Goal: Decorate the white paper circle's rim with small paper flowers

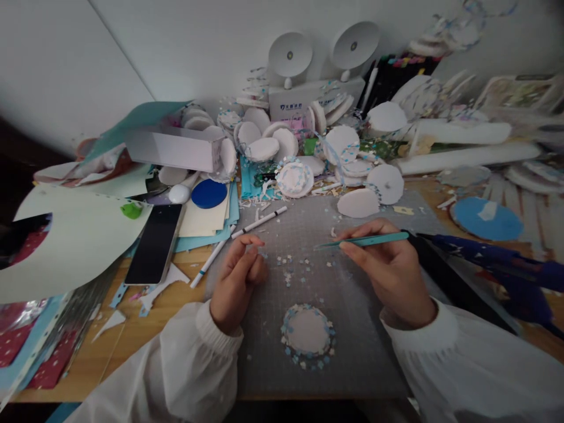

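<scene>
My right hand (392, 267) is closed around a pair of teal tweezers (374, 239), whose tips point left over the grey cutting mat (352, 358). Small white and blue flower pieces (288, 271) lie scattered between my hands. On the mat's left part rests my left hand (242, 276), its fingers curled together; whether anything small is inside cannot be made out. Nearer the front edge sits a round white disc (308, 332) ringed with blue and white little flowers. It is apart from both hands.
A phone (154, 244) and two white pens (259, 222) lie to the left. White discs (262, 148) are heaped along the back, beside a white box (176, 148). A dark blue glue gun (497, 255) and a blue disc (487, 218) are at right.
</scene>
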Motion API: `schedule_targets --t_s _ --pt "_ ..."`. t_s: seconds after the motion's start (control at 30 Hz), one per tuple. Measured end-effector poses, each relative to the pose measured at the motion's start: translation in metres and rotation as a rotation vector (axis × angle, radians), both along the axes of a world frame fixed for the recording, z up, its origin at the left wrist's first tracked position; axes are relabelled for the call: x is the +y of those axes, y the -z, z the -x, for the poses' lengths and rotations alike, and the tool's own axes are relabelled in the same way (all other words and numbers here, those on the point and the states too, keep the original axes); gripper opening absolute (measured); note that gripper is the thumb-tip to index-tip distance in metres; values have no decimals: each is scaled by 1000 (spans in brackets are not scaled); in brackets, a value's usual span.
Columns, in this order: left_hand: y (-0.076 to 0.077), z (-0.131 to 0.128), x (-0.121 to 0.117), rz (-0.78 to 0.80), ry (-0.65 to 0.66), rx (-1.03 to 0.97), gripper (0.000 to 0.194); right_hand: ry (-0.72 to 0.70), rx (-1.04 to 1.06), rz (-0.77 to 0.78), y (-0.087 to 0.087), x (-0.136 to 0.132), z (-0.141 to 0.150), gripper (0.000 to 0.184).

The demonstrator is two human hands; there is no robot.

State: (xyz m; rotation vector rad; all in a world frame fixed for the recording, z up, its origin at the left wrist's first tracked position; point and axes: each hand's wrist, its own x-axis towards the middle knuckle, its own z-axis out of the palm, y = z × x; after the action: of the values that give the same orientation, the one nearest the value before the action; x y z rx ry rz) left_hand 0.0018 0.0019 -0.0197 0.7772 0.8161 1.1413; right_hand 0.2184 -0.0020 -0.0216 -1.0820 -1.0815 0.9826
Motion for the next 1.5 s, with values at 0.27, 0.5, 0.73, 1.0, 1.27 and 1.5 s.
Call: schedule_targets --t_s 0.27,0.5,0.73,1.0,1.27,1.5 --pt "5 3 -1 -11 -1 -15 20 14 -125 -41 -3 -2 -1 21" --pt "3 2 -1 8 15 -27 19 -76 -380 -146 -5 -7 -5 15" --pt "1 1 -2 14 13 -12 20 -148 -352 -143 -5 -7 -5 18" --pt "2 3 -1 30 21 4 20 -405 -5 11 -12 -8 -8 21" --pt "3 3 -1 23 25 -2 20 -305 -102 17 -10 -7 -3 18" --pt "3 3 -2 26 26 -11 20 -105 -334 -71 -6 -2 -6 15"
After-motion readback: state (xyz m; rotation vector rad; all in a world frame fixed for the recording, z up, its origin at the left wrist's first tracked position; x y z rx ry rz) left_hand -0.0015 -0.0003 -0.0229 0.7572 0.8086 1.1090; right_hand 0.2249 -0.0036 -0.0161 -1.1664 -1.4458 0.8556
